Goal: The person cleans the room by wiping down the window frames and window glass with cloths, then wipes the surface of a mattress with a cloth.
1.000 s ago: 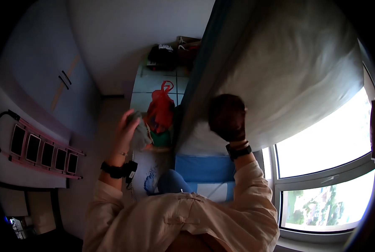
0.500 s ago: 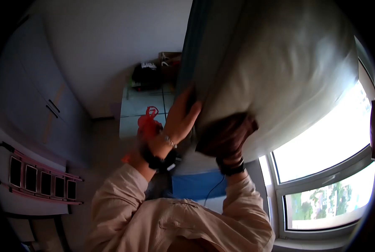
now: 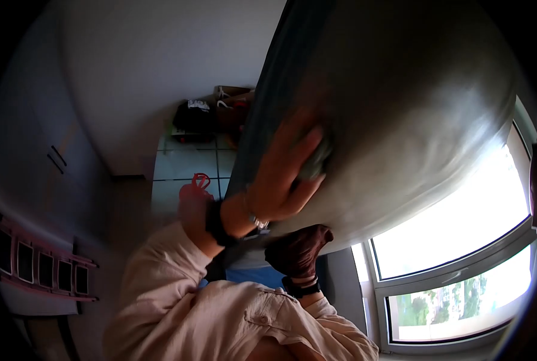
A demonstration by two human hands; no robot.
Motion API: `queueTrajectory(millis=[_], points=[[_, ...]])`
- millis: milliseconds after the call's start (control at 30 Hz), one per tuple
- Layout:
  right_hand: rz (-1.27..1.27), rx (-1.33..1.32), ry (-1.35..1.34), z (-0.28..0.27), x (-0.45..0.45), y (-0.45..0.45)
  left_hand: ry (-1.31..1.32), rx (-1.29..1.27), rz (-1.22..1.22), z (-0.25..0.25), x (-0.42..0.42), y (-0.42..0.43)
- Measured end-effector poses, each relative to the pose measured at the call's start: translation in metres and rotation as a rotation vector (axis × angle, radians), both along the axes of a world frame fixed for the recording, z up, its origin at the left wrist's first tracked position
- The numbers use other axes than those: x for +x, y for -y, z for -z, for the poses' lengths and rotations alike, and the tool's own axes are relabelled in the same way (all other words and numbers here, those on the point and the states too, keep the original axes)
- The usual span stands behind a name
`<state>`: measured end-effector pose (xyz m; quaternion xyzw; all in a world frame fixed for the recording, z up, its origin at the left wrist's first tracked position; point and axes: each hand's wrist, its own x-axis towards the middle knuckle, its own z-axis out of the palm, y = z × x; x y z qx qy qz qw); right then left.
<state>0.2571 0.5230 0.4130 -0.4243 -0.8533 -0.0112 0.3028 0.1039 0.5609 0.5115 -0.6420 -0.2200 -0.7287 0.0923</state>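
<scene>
My left hand (image 3: 283, 174) presses a dark grey-green cloth (image 3: 317, 157) against the pale side of a big mattress-like slab (image 3: 413, 144), its fingers curled round the cloth and blurred by motion. Lower down, near the slab's bottom edge, is my right hand (image 3: 298, 253), covered by a dark reddish-brown cloth or mitt (image 3: 301, 246) that hides its fingers. A red plastic bag (image 3: 197, 189) shows behind my left forearm, partly hidden by it.
Beyond the red bag, a black bundle (image 3: 194, 117) and a box (image 3: 232, 96) stand on a pale tiled surface (image 3: 187, 163). A pink step ladder (image 3: 43, 265) and cabinet doors (image 3: 40, 138) are at the left, a bright window (image 3: 455, 210) at the right.
My left hand has moved right and up onto the slab with the grey-green cloth. My right hand has come down and left. The view has shifted, and the red bag is more hidden.
</scene>
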Motion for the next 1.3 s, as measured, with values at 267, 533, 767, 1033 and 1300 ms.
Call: queueTrajectory(millis=[267,533,767,1033,1300], points=[[0.095,0.281,0.025,-0.020,-0.013,-0.001,0.218,-0.505,-0.083,0.136,0.005,0.014],[0.165,0.453,-0.605,-0.017,0.021,0.002,-0.118,-0.120,-0.310,0.048,-0.055,0.003],[0.177,0.644,-0.219,-0.063,0.035,0.000,0.108,-0.760,0.481,0.026,-0.106,0.041],[-0.002,0.700,-0.511,-0.048,0.002,-0.020,0.702,-0.936,0.875,-0.001,-0.074,0.038],[0.063,0.448,-0.360,-0.053,0.008,0.001,0.239,-0.384,0.474,-0.020,-0.043,0.018]])
